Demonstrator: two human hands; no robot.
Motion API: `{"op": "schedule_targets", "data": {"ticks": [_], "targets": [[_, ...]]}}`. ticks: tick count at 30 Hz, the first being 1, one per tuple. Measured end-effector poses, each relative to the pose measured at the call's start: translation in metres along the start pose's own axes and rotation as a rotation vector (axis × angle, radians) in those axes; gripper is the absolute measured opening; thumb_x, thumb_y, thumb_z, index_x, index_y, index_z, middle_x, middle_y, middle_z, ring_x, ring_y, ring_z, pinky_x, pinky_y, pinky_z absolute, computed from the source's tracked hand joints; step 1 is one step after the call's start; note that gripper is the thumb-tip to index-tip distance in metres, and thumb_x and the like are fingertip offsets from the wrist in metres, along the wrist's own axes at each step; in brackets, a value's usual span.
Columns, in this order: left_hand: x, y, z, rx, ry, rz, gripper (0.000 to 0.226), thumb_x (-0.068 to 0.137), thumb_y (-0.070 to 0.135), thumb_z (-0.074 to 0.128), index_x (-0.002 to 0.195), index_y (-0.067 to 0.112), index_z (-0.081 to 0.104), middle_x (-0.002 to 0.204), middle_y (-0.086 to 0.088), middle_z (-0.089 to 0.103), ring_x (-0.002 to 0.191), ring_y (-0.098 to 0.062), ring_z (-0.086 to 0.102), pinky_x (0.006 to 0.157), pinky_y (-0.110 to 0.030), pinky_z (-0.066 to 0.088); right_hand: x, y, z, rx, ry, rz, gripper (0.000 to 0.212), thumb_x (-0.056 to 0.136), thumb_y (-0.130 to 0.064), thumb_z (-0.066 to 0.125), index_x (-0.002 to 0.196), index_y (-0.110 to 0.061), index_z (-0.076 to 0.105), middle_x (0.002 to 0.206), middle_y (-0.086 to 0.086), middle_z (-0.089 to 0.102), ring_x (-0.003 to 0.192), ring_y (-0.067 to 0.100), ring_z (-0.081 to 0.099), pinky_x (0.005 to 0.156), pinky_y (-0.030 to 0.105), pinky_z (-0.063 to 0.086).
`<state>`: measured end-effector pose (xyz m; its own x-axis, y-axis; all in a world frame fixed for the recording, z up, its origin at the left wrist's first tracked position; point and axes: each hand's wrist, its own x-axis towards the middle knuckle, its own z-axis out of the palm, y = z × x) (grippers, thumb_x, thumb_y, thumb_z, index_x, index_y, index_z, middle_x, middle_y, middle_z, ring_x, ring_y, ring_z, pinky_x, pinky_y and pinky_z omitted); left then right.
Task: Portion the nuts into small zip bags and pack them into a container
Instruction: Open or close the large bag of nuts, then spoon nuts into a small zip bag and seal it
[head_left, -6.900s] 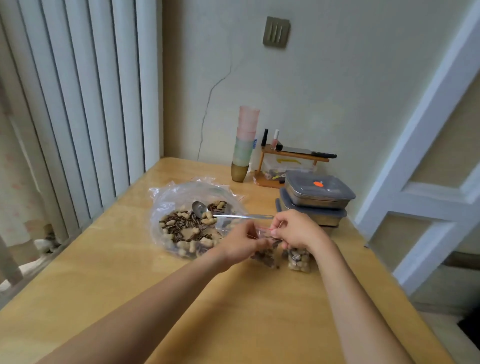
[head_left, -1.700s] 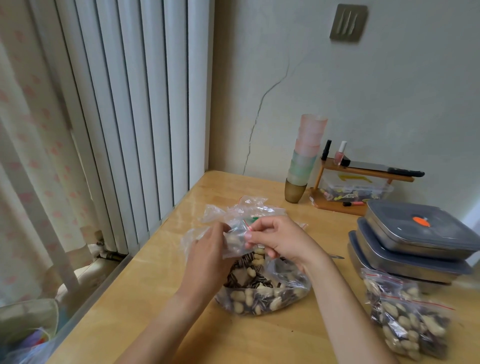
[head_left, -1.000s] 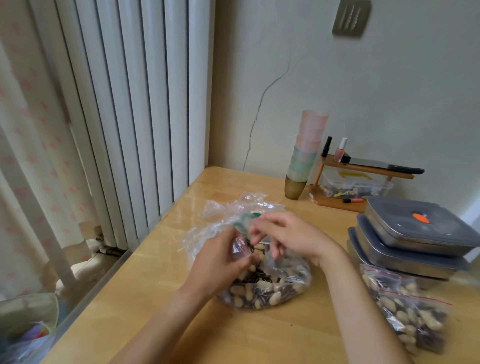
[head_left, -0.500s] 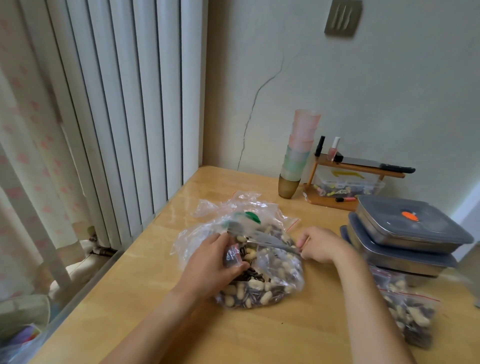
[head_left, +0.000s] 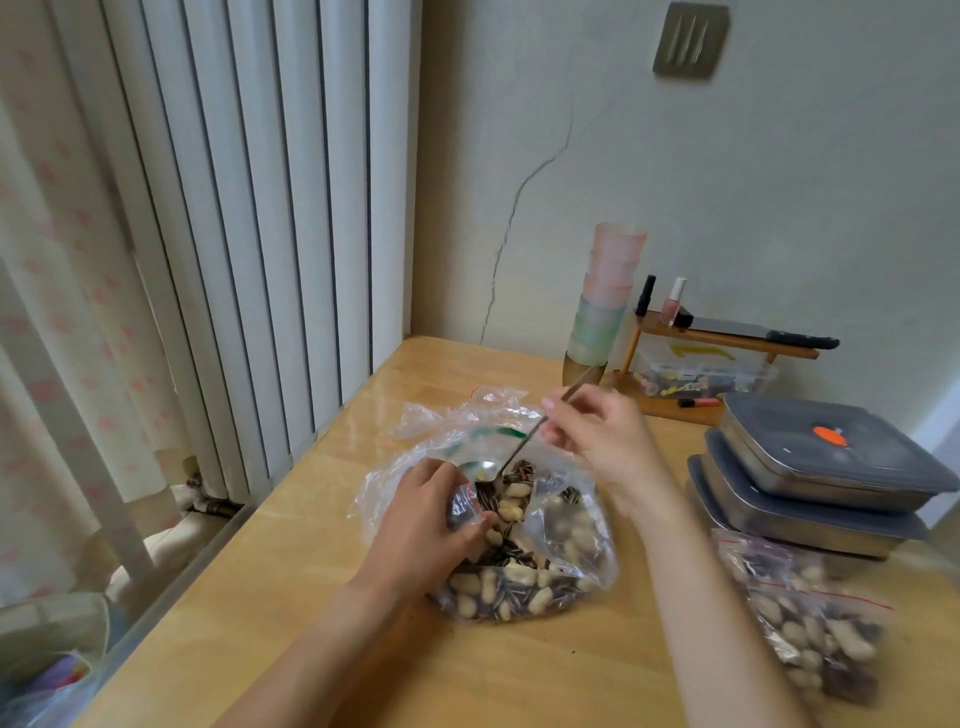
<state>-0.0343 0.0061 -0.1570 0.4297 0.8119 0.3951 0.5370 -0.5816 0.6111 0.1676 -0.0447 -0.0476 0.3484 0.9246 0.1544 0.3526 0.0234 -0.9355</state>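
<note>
A spoon dips toward a small zip bag held open over the big bag of mixed nuts.

The large clear bag of peanuts and striped seeds (head_left: 524, 566) lies slumped open on the wooden tabletop (head_left: 291, 587), and the small zip bag (head_left: 464, 508) sits at its mouth, pinched by the curled fingers of the left hand (head_left: 423, 525). The metal spoon (head_left: 511, 453), bowl low beside that small bag, is pinched at the handle by thumb and fingertips of the right hand (head_left: 602, 441). The risk, by the look of it: the limp small bag could fold shut or slip from the pinch, and nuts tipped from the spoon would miss its narrow mouth. Two filled zip bags (head_left: 810, 618) lie to the right, before two stacked lidded metal containers (head_left: 821, 467).
</note>
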Motion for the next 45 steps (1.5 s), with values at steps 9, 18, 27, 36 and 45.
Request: {"op": "schedule_targets", "data": {"ticks": [9, 18, 27, 36, 45], "targets": [[0.001, 0.003, -0.004, 0.064, 0.067, 0.026, 0.034, 0.087, 0.055, 0.068, 0.103, 0.028, 0.056, 0.139, 0.008, 0.044, 0.133, -0.014, 0.035, 0.107, -0.036, 0.038, 0.003, 0.021, 0.039, -0.238, 0.28, -0.046, 0.043, 0.112, -0.028, 0.034, 0.094, -0.006, 0.067, 0.069, 0.008, 0.069, 0.053, 0.014, 0.07, 0.053, 0.027, 0.059], [0.002, 0.047, -0.018, 0.281, 0.134, 0.109, 0.021, 0.092, 0.037, 0.064, 0.098, 0.024, 0.048, 0.168, -0.002, 0.017, 0.156, -0.013, -0.007, 0.109, -0.047, 0.043, 0.01, 0.005, -0.021, -0.646, 0.545, -0.198, 0.047, 0.11, -0.035, 0.038, 0.092, -0.007, 0.072, 0.084, 0.011, 0.069, 0.074, 0.029, 0.062, 0.063, 0.036, 0.049], [0.007, 0.024, -0.01, 0.377, 0.02, -0.03, 0.027, 0.086, 0.032, 0.064, 0.107, 0.021, 0.053, 0.118, 0.003, 0.06, 0.096, -0.021, 0.061, 0.082, -0.035, 0.05, 0.008, 0.006, -0.02, -0.743, 0.17, -0.194, 0.039, 0.106, -0.04, 0.048, 0.096, -0.017, 0.077, 0.085, 0.001, 0.07, 0.07, 0.02, 0.065, 0.074, 0.047, 0.06], [0.0, 0.011, -0.012, 0.41, -0.045, -0.143, 0.027, 0.087, 0.036, 0.059, 0.108, 0.021, 0.051, 0.111, 0.005, 0.058, 0.106, -0.022, 0.057, 0.088, -0.033, 0.047, -0.002, -0.004, -0.007, -0.643, 0.019, -0.192, 0.034, 0.107, -0.034, 0.05, 0.093, -0.019, 0.077, 0.075, -0.011, 0.065, 0.068, 0.011, 0.066, 0.076, 0.039, 0.061], [-0.002, 0.011, -0.016, 0.44, -0.118, -0.194, 0.072, 0.077, 0.078, 0.061, 0.118, 0.02, 0.048, 0.126, 0.006, 0.055, 0.119, -0.018, 0.052, 0.099, -0.032, 0.042, -0.006, 0.0, 0.017, -0.498, -0.029, -0.148, 0.039, 0.108, -0.034, 0.044, 0.088, -0.012, 0.069, 0.061, 0.009, 0.07, 0.048, 0.011, 0.068, 0.071, 0.041, 0.062]]}}
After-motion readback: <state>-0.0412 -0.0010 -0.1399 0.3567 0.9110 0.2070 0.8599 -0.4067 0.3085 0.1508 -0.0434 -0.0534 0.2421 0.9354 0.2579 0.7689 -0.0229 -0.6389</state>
